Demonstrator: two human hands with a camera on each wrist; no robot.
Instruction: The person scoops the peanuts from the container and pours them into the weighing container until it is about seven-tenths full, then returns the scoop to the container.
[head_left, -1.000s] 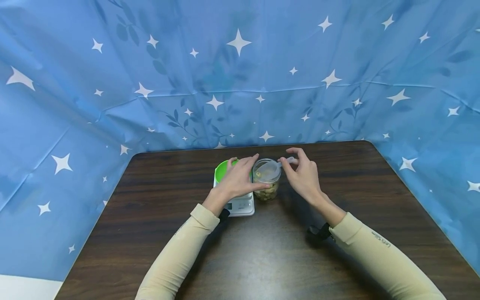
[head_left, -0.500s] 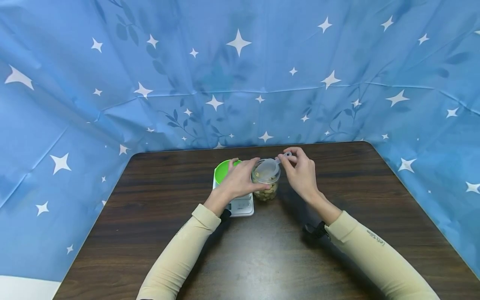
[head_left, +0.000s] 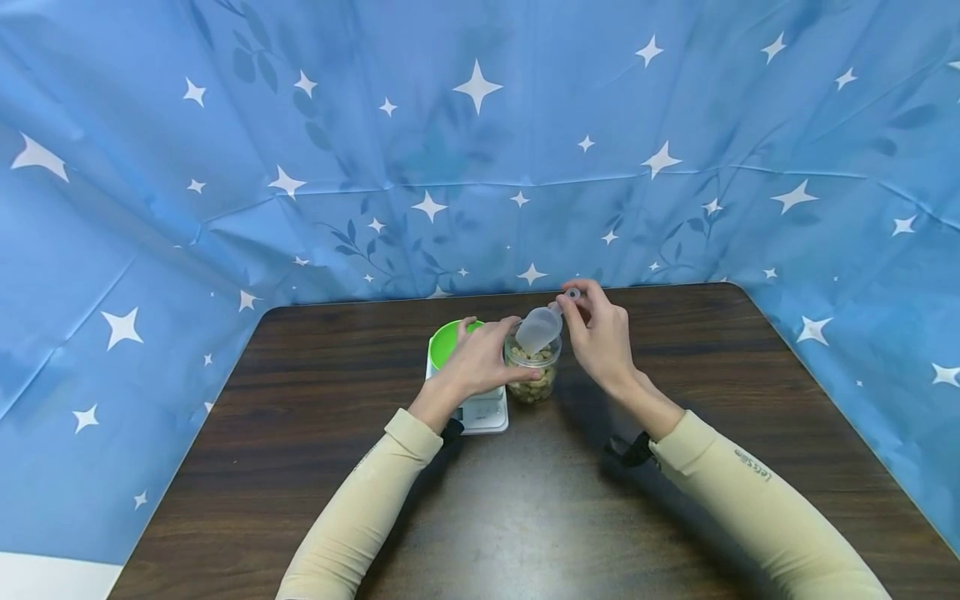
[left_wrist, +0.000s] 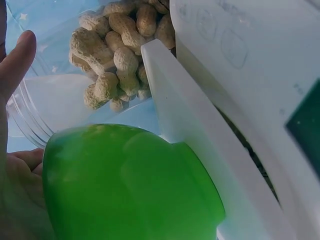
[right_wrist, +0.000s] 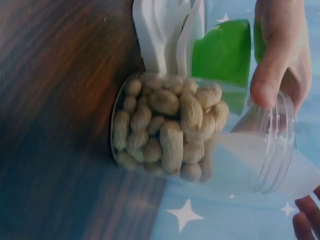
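A clear screw-top jar (right_wrist: 274, 145) is stood upright on the dark wood-grain table (head_left: 480, 500), just beside a white kitchen scale (head_left: 484, 412) on which a green bowl (left_wrist: 125, 185) is set; whether jar and scale are touching cannot be told. The jar is filled partway with unshelled peanuts (right_wrist: 172, 145).

The neck of the jar is gripped by the left hand (head_left: 480, 358), its thumb pressed to the near side and its fingers laid round the far side. The handle of a translucent scoop (head_left: 538, 330) is pinched between the thumb and fingers of the right hand (head_left: 606, 342); the cup is tilted and dipped into the jar's mouth. Whether anything is carried in the cup cannot be made out.

The jar is judged to be light, moderately stiff plastic, weighted low by the nuts; its smooth wall may be slippery, so the threaded neck is best held, with light pressure only. The scoop is probably very light and slightly flexible, and is best taken by the handle near the ringed end, so that the rim is cleared by the fingers. The peanut shells look dry, rough and brittle; they should be pushed under gently, as they could be cracked or jammed against the wall.
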